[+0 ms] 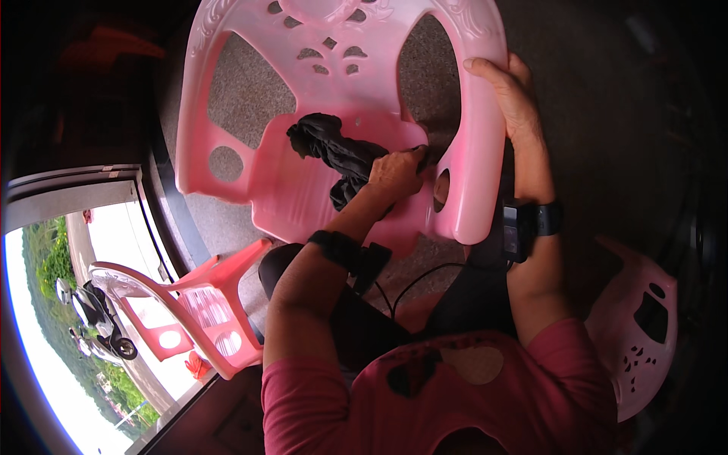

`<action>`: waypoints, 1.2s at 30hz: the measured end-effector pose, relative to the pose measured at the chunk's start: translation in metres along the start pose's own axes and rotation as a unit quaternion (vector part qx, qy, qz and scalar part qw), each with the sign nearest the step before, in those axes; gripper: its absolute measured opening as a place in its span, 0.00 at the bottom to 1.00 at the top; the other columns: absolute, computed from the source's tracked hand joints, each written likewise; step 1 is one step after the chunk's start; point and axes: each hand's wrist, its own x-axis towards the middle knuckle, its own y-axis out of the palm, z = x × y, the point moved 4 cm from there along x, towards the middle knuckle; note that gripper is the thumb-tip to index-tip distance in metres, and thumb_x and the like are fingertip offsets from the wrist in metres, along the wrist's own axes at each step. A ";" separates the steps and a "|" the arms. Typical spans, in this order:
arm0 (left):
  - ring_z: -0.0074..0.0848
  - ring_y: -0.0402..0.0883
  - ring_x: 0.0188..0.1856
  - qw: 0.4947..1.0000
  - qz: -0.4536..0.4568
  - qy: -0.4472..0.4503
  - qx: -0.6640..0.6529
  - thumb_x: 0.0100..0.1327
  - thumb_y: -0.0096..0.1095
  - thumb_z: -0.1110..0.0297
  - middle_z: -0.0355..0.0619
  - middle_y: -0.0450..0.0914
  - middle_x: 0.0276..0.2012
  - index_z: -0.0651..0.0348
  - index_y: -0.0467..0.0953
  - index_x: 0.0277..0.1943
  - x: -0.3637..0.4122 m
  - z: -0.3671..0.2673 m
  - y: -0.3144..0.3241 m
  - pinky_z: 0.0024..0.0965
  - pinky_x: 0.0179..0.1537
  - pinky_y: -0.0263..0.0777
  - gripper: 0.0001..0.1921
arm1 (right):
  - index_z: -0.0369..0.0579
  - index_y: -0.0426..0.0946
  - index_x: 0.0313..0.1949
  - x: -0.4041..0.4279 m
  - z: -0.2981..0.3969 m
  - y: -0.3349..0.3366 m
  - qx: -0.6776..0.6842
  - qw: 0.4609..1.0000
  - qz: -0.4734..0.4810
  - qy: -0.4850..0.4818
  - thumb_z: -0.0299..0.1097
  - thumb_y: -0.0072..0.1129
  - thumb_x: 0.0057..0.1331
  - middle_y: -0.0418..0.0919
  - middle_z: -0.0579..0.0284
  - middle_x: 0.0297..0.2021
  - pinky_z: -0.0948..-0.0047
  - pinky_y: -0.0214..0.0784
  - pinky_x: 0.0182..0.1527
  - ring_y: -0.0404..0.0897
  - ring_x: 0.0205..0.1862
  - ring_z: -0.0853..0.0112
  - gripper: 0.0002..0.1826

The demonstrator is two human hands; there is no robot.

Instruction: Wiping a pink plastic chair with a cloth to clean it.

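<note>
A pink plastic armchair point(341, 102) with a cut-out backrest and ribbed seat fills the upper middle of the view. On its seat my left hand point(398, 170) is closed on a bunched black cloth point(347, 151), near the seat's right side. Part of the cloth trails up and left across the seat, and some hangs beside my wrist. My right hand point(515, 96) grips the outer edge of the chair's right armrest, thumb on top; some fingers are hidden behind it.
Another pink plastic chair point(210, 307) stands at lower left by a bright doorway point(102, 199). A third pink chair point(637, 341) is in shadow at lower right. Dark devices are strapped to both wrists, and a black cable point(421, 278) runs between my legs. Outside are parked scooters point(96, 318).
</note>
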 end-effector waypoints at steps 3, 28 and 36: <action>0.44 0.75 0.39 1.000 0.003 0.009 -0.006 0.43 0.55 0.68 0.53 0.76 0.35 0.52 0.69 0.47 -0.001 0.001 0.000 0.42 0.39 0.68 0.22 | 0.41 0.71 0.38 0.001 -0.002 -0.001 0.006 1.000 0.000 0.000 0.32 0.60 0.48 0.73 0.64 0.28 0.79 0.65 0.31 0.71 0.28 0.77 0.17; 0.45 0.75 0.39 1.000 0.001 -0.009 0.009 0.45 0.55 0.66 0.52 0.76 0.36 0.51 0.64 0.52 0.000 0.002 0.001 0.43 0.39 0.69 0.26 | 0.40 0.71 0.37 0.000 0.000 0.002 -0.003 1.000 -0.022 0.001 0.32 0.60 0.47 0.73 0.63 0.28 0.78 0.66 0.30 0.72 0.27 0.76 0.17; 0.44 0.75 0.39 1.000 0.022 0.014 -0.001 0.44 0.54 0.68 0.54 0.76 0.34 0.53 0.70 0.46 -0.004 0.005 -0.003 0.42 0.39 0.68 0.21 | 0.40 0.71 0.37 -0.001 -0.001 0.000 -0.009 1.000 -0.019 0.013 0.33 0.60 0.47 0.73 0.62 0.27 0.78 0.66 0.29 0.72 0.27 0.76 0.18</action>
